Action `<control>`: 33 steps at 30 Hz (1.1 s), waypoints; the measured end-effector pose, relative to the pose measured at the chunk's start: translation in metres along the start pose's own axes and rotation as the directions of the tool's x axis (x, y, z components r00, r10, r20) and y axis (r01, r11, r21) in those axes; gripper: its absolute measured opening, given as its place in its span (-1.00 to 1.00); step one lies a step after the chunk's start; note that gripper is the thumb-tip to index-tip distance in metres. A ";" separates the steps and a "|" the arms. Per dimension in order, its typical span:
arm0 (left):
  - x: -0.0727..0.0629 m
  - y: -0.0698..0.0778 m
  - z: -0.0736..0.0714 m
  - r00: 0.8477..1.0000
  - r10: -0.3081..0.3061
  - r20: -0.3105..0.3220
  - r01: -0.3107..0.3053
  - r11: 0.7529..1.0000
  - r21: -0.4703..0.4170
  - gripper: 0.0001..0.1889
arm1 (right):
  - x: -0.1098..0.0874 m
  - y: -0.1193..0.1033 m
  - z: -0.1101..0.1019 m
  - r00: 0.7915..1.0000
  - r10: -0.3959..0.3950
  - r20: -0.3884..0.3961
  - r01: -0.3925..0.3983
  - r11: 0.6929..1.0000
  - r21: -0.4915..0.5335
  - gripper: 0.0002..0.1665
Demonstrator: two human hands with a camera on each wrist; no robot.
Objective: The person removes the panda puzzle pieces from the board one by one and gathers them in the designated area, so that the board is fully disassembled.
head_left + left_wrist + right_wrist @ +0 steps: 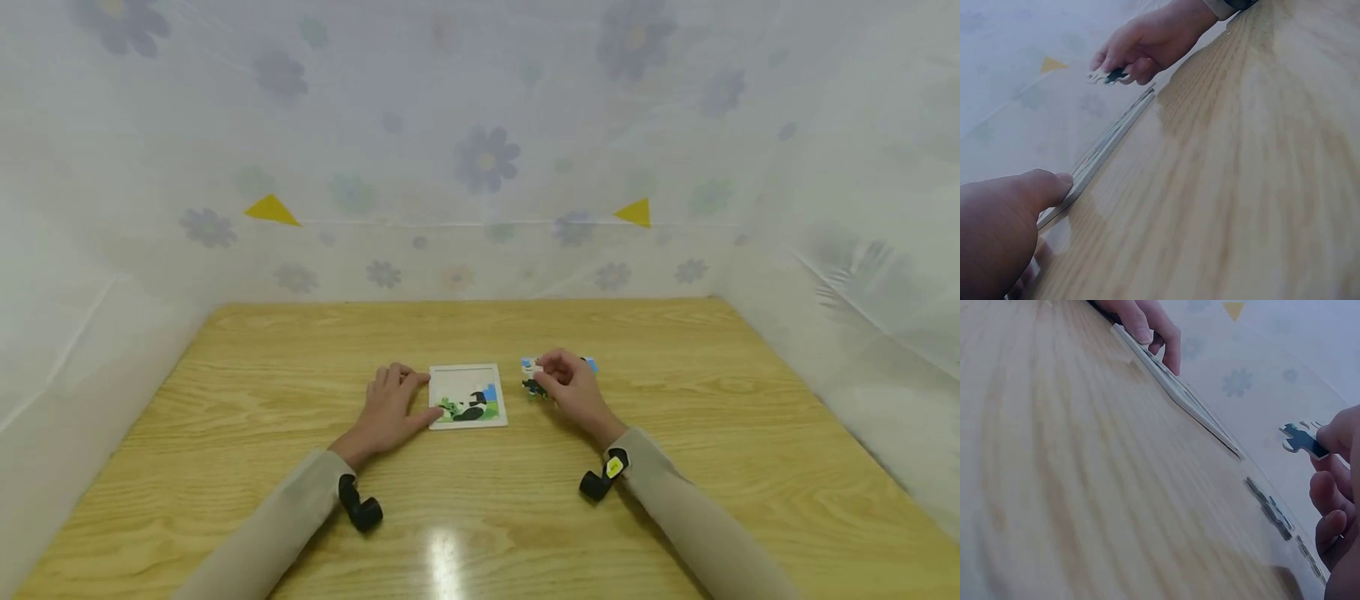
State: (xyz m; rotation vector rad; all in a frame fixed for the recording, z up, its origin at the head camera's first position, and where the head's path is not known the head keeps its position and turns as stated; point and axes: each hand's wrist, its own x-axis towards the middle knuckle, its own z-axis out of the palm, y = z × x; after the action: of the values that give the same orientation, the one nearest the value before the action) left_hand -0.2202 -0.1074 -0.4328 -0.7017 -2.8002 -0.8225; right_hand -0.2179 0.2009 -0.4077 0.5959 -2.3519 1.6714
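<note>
A white square puzzle tray (468,421) lies on the table, its lower part filled with a panda picture. My left hand (387,410) rests at the tray's left side, thumb on the lower left edge and forefinger against the upper left edge. The thumb lies along the tray edge in the left wrist view. My right hand (573,390) pinches a jigsaw piece (1304,441) between thumb and fingers, above the table to the right of the tray. Loose jigsaw pieces (1269,507) lie on the table beneath that hand, which partly hides them in the head view.
The wooden table (465,508) carries the tray and pieces near its middle. White flowered sheeting (420,150) encloses the back and sides, with two yellow triangles on the back part. Each wrist wears a black camera (367,514).
</note>
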 end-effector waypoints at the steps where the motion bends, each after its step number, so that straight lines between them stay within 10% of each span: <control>1: 0.000 -0.001 0.001 1.000 -0.001 0.001 0.001 1.000 0.002 -0.36 | -0.003 0.001 -0.003 1.000 0.000 -0.012 0.000 1.000 -0.005 -0.84; 17: -0.001 -0.001 0.000 1.000 0.011 -0.004 -0.011 1.000 -0.011 -0.37 | -0.015 0.045 -0.041 0.996 0.033 -0.087 -0.051 0.975 -0.216 -0.85; 33: 0.000 -0.003 0.003 1.000 0.017 -0.016 -0.017 1.000 -0.004 -0.37 | -0.012 0.052 -0.043 0.998 0.064 -0.020 -0.065 0.859 -0.508 -0.93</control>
State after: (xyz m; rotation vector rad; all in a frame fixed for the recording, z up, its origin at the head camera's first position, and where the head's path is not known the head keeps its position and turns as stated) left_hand -0.2210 -0.1079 -0.4365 -0.7155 -2.7757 -0.8281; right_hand -0.2323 0.2587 -0.4418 0.4096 -2.6781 0.9834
